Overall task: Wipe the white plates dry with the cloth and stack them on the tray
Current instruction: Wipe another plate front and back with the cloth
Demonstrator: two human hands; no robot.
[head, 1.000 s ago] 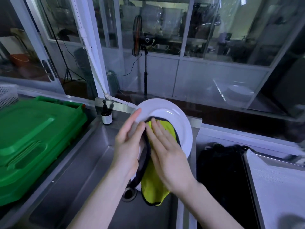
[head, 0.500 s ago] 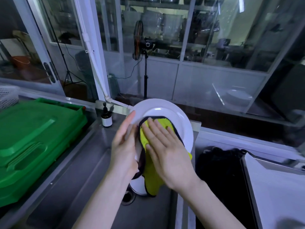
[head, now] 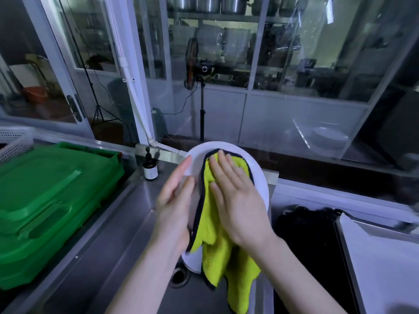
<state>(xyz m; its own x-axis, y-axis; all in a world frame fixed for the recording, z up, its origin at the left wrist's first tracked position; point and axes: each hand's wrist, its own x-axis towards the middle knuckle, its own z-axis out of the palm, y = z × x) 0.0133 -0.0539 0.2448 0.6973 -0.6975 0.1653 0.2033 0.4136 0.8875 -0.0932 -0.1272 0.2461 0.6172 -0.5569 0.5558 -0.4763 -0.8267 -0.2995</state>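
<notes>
Plate is being held tilted on edge over the sink, probably so that drips are falling into the basin. Left hand, fingers straight, is bracing the left rim as a backstop. Right hand, flat with fingers extended, is pressing the cloth against the plate's face, wiping. Tray is lying to the right, apart.

both forearms are bare down to the bare hands.
</notes>
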